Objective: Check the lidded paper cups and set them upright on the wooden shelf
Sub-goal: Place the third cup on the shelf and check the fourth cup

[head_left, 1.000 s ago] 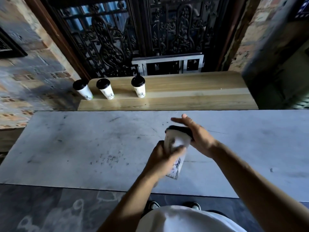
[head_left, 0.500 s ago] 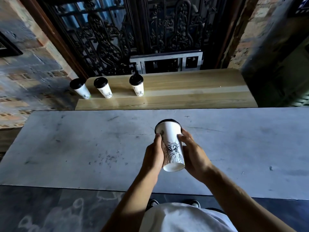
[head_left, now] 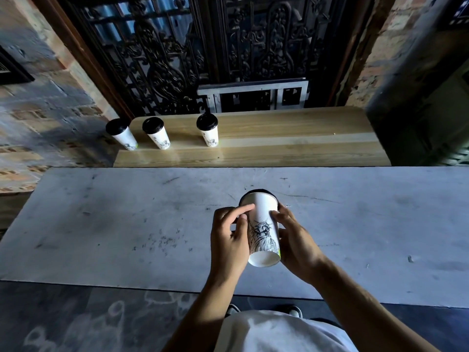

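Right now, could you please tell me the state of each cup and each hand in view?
Held cup: lidded, tilted, bottom toward camera, above the grey table.
Left hand: gripping the held cup.
Right hand: gripping the held cup.
Three cups: lidded, upright at the left end of the wooden shelf.

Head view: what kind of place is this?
Probably a café or takeaway counter in an old brick building: lidded paper cups lined on a wooden shelf, a worn stone counter, an ornate iron grille behind.
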Available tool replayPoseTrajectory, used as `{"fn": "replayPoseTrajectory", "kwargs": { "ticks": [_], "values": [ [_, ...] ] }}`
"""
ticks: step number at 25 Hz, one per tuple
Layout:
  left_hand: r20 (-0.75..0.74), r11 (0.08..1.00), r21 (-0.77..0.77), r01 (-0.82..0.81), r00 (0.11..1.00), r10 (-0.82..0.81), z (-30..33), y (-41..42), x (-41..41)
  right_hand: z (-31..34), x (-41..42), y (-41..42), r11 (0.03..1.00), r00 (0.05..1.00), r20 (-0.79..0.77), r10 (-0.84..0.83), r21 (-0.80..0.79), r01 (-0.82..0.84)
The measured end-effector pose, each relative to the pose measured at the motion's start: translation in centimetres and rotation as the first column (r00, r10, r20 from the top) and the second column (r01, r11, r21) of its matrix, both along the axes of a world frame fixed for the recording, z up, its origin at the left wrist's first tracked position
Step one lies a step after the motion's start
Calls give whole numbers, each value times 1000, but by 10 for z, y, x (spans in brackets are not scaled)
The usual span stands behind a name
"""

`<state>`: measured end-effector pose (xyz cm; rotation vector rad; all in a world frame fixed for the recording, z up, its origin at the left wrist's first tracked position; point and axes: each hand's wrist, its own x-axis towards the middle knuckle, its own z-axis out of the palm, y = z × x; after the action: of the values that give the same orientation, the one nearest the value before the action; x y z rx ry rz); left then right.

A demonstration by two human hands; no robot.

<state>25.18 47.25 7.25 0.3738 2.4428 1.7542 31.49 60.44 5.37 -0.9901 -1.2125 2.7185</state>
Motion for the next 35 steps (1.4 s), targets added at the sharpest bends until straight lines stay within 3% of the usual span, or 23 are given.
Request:
{"fn": "replayPoseTrajectory", "kwargs": {
  "ticks": [7,12,22,35],
  "values": [
    [-3,1000,-16,-14,1000,14,3,-2,-3,0,0,8,1000,999,51,-12,30,10],
    [-166,998,-68,14,986,-25,-1,-7,-8,0,1,10,998,999,30,34,48,-35],
    [-34,997,45,57,998,-55,-1,-7,-7,3,2,14,1000,1000,20,4,18,-5],
    [141,989,143,-48,990,28,17,-9,6,5,8,19,995,999,21,40,93,-42]
  ]
}}
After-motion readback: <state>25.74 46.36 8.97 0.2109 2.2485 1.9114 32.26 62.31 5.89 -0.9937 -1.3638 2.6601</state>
